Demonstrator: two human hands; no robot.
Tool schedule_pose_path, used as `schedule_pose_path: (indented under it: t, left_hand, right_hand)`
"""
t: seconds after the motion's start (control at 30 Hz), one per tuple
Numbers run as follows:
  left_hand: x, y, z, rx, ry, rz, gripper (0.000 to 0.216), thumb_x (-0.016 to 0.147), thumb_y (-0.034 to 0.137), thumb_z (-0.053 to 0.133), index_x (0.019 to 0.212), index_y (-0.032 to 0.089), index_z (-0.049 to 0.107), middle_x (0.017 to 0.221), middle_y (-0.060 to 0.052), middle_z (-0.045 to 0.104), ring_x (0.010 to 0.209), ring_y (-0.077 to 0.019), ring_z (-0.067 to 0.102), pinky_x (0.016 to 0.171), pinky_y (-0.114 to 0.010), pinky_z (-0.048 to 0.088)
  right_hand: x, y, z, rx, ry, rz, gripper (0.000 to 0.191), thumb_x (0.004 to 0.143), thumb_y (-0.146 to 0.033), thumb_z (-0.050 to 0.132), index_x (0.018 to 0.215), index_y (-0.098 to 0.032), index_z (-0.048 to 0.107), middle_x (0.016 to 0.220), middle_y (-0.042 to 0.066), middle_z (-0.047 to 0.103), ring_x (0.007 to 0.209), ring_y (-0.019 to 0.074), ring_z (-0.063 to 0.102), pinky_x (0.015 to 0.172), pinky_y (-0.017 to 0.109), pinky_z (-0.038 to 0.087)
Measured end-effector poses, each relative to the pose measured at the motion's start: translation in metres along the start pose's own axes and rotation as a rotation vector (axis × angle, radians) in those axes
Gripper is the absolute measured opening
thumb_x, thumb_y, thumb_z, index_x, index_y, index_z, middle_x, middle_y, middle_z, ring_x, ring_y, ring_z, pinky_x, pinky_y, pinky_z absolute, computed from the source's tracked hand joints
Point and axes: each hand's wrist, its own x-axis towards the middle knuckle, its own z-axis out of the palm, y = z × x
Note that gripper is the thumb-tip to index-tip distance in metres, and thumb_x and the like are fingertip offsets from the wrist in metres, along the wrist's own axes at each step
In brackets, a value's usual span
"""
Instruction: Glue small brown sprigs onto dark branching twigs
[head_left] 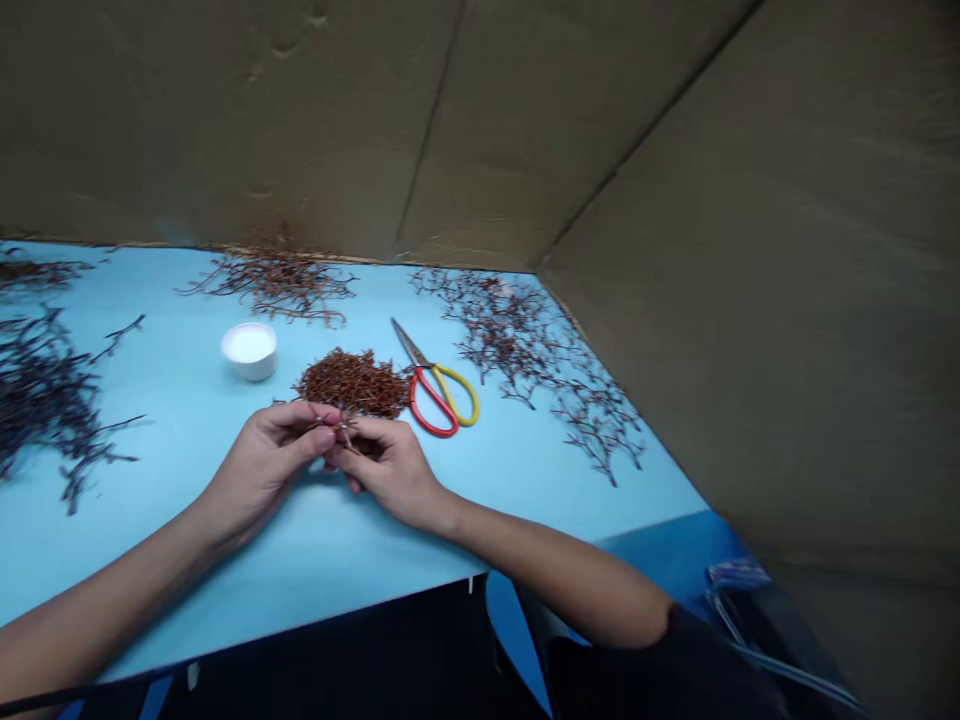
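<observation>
From the head view, the left hand and right hand pinch a thin brown twig between their fingertips, above a light-blue tabletop, just before a heap of cut reddish-brown twig pieces beside red-and-yellow-handled steel scissors.

From here I make out scissors with bare metal blades and glossy plastic handles, rough dry twigs, a smooth matt tabletop, and dull cardboard walls.
</observation>
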Motion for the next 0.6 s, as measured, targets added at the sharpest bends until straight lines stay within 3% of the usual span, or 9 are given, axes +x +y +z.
schedule_pose_path:
  t: [0.17,0.27,0.43,0.6]
  left_hand:
    - [-0.003,0.003,-0.005,0.076,0.035,-0.04,0.062,0.065,0.033,0.103,0.123,0.03,0.083,0.136,-0.007,0.075,0.113,-0.0198,0.07,0.089,-0.02,0.063]
    - [-0.006,0.007,-0.008,0.147,0.029,-0.041,0.062,0.071,0.038,0.099,0.128,0.029,0.081,0.128,-0.007,0.075,0.103,-0.0179,0.068,0.083,-0.018,0.063]
    - [-0.008,0.007,-0.01,0.183,0.004,-0.029,0.051,0.075,0.044,0.096,0.121,0.026,0.082,0.111,-0.007,0.073,0.092,-0.0157,0.064,0.076,-0.016,0.06]
    - [-0.009,0.003,-0.009,0.215,-0.053,-0.048,0.045,0.077,0.046,0.094,0.115,0.024,0.084,0.104,-0.007,0.072,0.088,-0.0155,0.061,0.074,-0.017,0.059]
  right_hand:
    - [0.0,-0.017,-0.025,-0.149,0.089,-0.117,0.041,0.092,-0.058,0.077,0.092,-0.017,0.08,0.075,0.0,0.071,0.057,0.0107,0.058,0.055,0.024,0.046]
    - [-0.02,-0.038,-0.062,-0.306,0.27,-0.136,0.036,0.093,-0.053,0.075,0.092,-0.018,0.08,0.082,0.004,0.075,0.062,0.0124,0.06,0.059,0.026,0.048]
    - [-0.091,-0.055,-0.131,-0.834,0.63,0.103,0.038,0.098,-0.05,0.061,0.084,-0.018,0.076,0.073,0.004,0.072,0.064,0.0163,0.061,0.063,0.028,0.046]
    - [-0.137,-0.039,-0.167,-0.995,0.675,0.268,0.037,0.092,-0.043,0.063,0.068,-0.018,0.071,0.067,0.006,0.072,0.064,0.0186,0.061,0.063,0.031,0.041]
